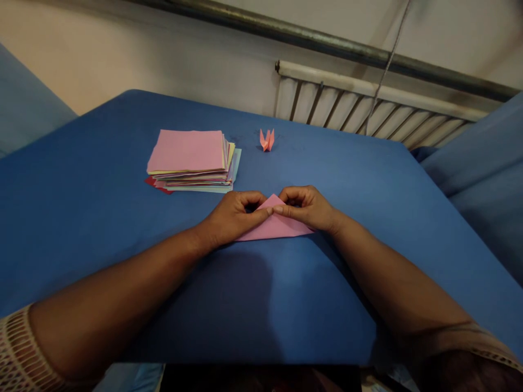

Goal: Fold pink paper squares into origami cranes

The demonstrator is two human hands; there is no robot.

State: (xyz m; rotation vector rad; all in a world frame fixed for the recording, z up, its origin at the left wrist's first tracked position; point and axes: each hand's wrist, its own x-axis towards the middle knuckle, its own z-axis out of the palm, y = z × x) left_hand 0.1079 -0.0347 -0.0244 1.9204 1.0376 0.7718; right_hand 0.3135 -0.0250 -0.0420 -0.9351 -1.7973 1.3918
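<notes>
A pink paper (274, 227) folded into a triangle lies flat on the blue table (102, 218), its long edge toward the person and its point away. The left hand (232, 216) and the right hand (309, 207) meet at that point, thumb and forefinger of each closed on the tip from either side. This probably keeps the layers lined up against the table. How many layers lie under the fingers is hard to tell from this angle. The heels of both hands rest on the triangle's outer corners, which pins it down. Well apart to the left sits a stack of coloured sheets (190, 160) (a pink one on top), and behind the hands stands a small folded figure (267, 140). Neither is in the way, and a radiator (368, 111) lines the wall beyond.
</notes>
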